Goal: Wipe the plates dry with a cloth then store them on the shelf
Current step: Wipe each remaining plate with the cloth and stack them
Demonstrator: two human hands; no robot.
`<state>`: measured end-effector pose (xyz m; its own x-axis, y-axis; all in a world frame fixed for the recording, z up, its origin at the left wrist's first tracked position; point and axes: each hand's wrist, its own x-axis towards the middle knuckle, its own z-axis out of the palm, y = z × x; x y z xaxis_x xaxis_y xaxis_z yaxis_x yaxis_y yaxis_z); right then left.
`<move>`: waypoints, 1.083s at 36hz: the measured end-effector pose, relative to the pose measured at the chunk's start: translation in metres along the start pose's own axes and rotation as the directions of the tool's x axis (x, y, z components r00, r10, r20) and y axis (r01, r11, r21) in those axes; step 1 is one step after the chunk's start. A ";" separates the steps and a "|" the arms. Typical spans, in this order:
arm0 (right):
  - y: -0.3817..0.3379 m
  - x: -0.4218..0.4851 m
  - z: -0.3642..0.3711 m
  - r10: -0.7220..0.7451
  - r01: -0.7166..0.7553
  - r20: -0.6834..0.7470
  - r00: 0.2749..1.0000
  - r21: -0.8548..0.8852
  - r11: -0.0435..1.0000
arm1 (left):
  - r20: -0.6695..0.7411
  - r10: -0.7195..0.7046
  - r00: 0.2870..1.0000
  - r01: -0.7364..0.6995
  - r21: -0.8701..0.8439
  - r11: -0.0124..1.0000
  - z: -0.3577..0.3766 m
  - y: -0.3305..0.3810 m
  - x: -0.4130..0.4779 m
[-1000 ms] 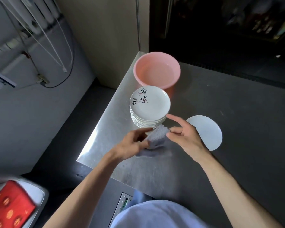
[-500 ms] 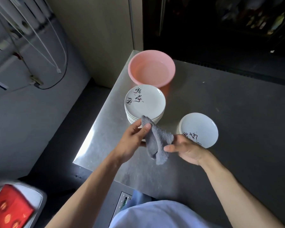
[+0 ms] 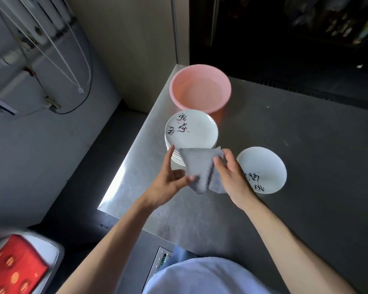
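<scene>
In the head view, a grey cloth point(image 3: 200, 166) is held spread above the tabletop point(image 3: 306, 134), near its left edge and in front of a stack of plates point(image 3: 191, 130). The cloth's lower left fold is pinched under the thumb of the left hand point(image 3: 168, 181), whose forefinger is raised straight. Its upper right corner is clamped between the thumb and curled fingers of the right hand point(image 3: 232, 175). A single plate point(image 3: 261, 166) is laid just right of that hand. A pink basin point(image 3: 200, 88) is set at the far left corner, just behind the stack.
</scene>
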<state>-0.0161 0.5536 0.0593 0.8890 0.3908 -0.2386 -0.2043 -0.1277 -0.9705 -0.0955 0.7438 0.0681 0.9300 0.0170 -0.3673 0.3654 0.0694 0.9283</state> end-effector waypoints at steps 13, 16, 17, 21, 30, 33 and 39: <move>-0.014 0.012 -0.021 0.161 -0.099 0.227 0.960 -0.262 0.960 | -0.110 0.102 0.989 -0.087 0.129 0.988 -0.011 -0.004 0.010; -0.015 0.017 -0.021 0.163 -0.049 0.214 0.963 -0.457 0.888 | -0.077 0.209 0.975 -0.168 0.364 0.916 -0.013 -0.004 0.014; -0.016 0.017 -0.021 0.154 -0.023 0.213 0.965 -0.513 0.858 | -0.063 0.234 0.970 -0.186 0.425 0.886 -0.013 -0.003 0.015; -0.025 0.019 -0.020 0.102 0.078 0.239 0.966 -0.641 0.764 | -0.045 0.322 0.946 -0.205 0.687 0.697 -0.017 0.000 0.023; -0.035 0.020 -0.025 0.090 0.022 0.276 0.957 -0.378 0.926 | -0.094 0.241 0.966 -0.139 0.593 0.793 -0.028 0.008 0.030; -0.041 0.015 -0.016 0.222 -0.264 0.215 0.951 0.193 0.945 | -0.099 0.107 0.989 -0.067 0.337 0.939 -0.017 0.021 0.027; -0.048 0.011 0.007 0.374 -0.508 0.344 0.861 0.578 0.639 | -0.239 0.234 0.942 -0.136 0.365 0.921 0.005 0.019 0.039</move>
<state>0.0000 0.5706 0.1026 0.5484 0.6020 -0.5804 -0.8190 0.2467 -0.5180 -0.0525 0.7408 0.0717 0.9520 0.2710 -0.1424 0.2247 -0.3027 0.9262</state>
